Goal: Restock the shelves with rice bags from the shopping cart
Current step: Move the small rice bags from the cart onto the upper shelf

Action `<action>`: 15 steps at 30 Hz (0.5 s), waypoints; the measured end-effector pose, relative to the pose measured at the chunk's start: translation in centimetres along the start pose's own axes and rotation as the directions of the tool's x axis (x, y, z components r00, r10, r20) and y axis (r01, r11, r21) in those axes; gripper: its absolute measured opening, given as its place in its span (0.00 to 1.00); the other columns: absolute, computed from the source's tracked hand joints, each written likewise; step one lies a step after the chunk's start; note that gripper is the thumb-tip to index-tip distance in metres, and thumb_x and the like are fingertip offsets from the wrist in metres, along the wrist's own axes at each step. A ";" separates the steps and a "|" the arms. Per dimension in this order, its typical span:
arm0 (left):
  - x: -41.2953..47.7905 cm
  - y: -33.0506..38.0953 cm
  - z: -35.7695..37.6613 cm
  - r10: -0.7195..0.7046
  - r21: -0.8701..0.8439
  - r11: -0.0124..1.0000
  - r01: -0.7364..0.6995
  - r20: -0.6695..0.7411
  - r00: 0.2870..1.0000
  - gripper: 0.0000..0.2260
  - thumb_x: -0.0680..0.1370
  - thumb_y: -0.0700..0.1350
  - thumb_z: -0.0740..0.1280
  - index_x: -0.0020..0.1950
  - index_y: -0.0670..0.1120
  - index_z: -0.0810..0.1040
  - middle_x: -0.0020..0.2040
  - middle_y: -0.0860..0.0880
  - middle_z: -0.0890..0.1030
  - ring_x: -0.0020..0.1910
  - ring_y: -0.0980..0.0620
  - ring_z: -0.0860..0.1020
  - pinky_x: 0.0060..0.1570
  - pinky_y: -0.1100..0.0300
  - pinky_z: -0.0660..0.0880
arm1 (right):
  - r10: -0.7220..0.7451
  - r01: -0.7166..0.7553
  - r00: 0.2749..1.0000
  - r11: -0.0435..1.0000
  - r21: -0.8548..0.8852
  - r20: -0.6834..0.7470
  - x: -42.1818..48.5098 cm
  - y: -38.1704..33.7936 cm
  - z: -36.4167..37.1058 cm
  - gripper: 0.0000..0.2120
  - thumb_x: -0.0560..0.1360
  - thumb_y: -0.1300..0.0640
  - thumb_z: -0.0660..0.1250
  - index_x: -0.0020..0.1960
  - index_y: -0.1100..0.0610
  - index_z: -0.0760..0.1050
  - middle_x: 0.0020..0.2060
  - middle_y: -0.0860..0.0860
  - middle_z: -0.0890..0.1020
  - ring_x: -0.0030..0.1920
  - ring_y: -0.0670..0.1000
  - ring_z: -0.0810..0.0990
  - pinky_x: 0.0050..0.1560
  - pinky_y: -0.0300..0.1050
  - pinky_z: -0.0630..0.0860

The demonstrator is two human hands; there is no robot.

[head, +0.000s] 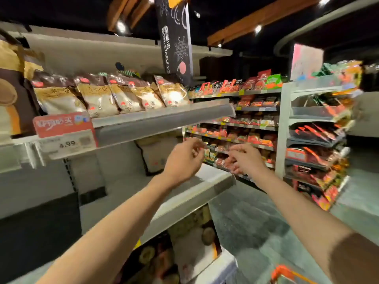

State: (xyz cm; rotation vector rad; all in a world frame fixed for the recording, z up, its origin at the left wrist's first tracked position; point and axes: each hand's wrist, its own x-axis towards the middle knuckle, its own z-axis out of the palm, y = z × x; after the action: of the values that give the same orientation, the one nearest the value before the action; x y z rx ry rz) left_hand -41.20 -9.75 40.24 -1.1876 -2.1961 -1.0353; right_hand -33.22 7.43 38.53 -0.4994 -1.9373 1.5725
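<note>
Both bare forearms reach out ahead of us, in front of the shelving. The left hand [184,158] is raised before the gap between the upper shelf [164,114] and the middle shelf [207,186]. Its fingers [198,145] are loosely curled and hold nothing. The right hand [244,158] hangs just to its right, palm down, with fingers [232,162] slack and slightly spread, also empty. The two hands are near each other but apart.

The rice bags [96,95] stand in a row on the upper shelf, leaning back, brown tops over pale bodies (we count about five; the edges are blurred). A larger brown and tan bag [12,95] stands at the far left of the same shelf. A red promo card [61,124] and a price tag [67,143] reading 4.99 hang from the shelf lip below the leftmost bags. One pale bag [153,156] stands upright at the back of the middle shelf, behind the left hand.

Under the middle shelf we see printed packs [194,238], too soft to read. Beyond the hands, the snack shelves [246,128] carry red packets. To their right, a white end rack [315,144] holds dark and orange packets. A black hanging sign [176,37] is overhead. An orange object [287,273] sits at the bottom right corner; we cannot tell what it is.
</note>
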 end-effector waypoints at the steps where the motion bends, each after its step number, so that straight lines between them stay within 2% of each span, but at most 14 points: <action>1: -1.9 -0.9 1.7 -0.099 -0.081 0.991 0.104 0.072 0.992 0.07 0.79 0.44 0.66 0.54 0.45 0.81 0.47 0.49 0.84 0.44 0.50 0.81 0.47 0.57 0.77 | 0.043 -0.043 0.999 0.999 -0.010 -0.017 -1.4 2.2 -0.6 0.06 0.79 0.63 0.64 0.55 0.56 0.74 0.36 0.56 0.82 0.24 0.50 0.74 0.24 0.40 0.70; 4: -9.0 -2.5 7.4 -0.245 -0.175 0.936 0.305 0.296 0.923 0.05 0.79 0.41 0.67 0.50 0.43 0.82 0.46 0.44 0.86 0.45 0.48 0.83 0.50 0.57 0.77 | 0.175 -0.176 0.984 0.984 -0.041 -0.029 -8.0 10.3 -2.5 0.07 0.79 0.64 0.65 0.56 0.57 0.73 0.34 0.56 0.80 0.19 0.45 0.72 0.19 0.35 0.67; 7: -16.5 -1.8 13.0 -0.275 -0.256 0.865 0.432 0.478 0.834 0.04 0.79 0.39 0.67 0.48 0.40 0.82 0.47 0.40 0.85 0.47 0.43 0.84 0.52 0.51 0.79 | 0.319 -0.321 0.947 0.946 -0.055 -0.046 -16.2 17.8 -4.7 0.13 0.77 0.71 0.64 0.59 0.61 0.71 0.34 0.57 0.78 0.18 0.41 0.71 0.19 0.32 0.65; 10: -22.9 0.3 18.2 -0.247 -0.274 0.811 0.517 0.641 0.727 0.08 0.80 0.39 0.67 0.40 0.47 0.79 0.40 0.44 0.83 0.41 0.47 0.81 0.45 0.53 0.78 | 0.443 -0.446 0.895 0.893 -0.062 -0.047 -23.9 23.2 -7.0 0.14 0.76 0.74 0.63 0.60 0.65 0.71 0.37 0.60 0.77 0.21 0.40 0.74 0.23 0.31 0.69; 12: -26.7 1.6 21.7 -0.206 -0.293 0.772 0.564 0.724 0.658 0.12 0.79 0.37 0.67 0.39 0.51 0.77 0.37 0.48 0.81 0.38 0.49 0.78 0.41 0.56 0.76 | 0.497 -0.510 0.858 0.853 -0.107 -0.131 -28.3 25.5 -9.0 0.14 0.76 0.72 0.65 0.61 0.69 0.72 0.44 0.61 0.77 0.28 0.38 0.78 0.30 0.30 0.72; 13: -28.2 2.0 22.8 -0.209 -0.273 0.768 0.579 0.747 0.631 0.11 0.79 0.36 0.67 0.40 0.51 0.78 0.38 0.48 0.81 0.39 0.49 0.78 0.40 0.58 0.74 | 0.513 -0.538 0.840 0.830 -0.147 -0.175 -30.1 26.2 -9.7 0.14 0.77 0.69 0.66 0.62 0.68 0.73 0.48 0.59 0.79 0.35 0.39 0.80 0.36 0.32 0.73; 15: -31.7 3.8 24.9 -0.211 -0.208 0.773 0.599 0.806 0.552 0.04 0.78 0.39 0.68 0.47 0.46 0.82 0.44 0.45 0.83 0.39 0.51 0.79 0.40 0.61 0.75 | 0.529 -0.607 0.790 0.746 -0.272 -0.311 -34.4 27.7 -11.7 0.14 0.77 0.61 0.68 0.63 0.60 0.75 0.53 0.52 0.79 0.49 0.46 0.79 0.47 0.37 0.70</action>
State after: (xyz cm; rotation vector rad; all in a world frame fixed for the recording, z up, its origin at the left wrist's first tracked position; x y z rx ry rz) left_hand -21.54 -5.36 5.09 -1.5311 -3.1335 -1.5462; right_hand -1.62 1.30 6.04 -1.4876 -2.0092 1.4056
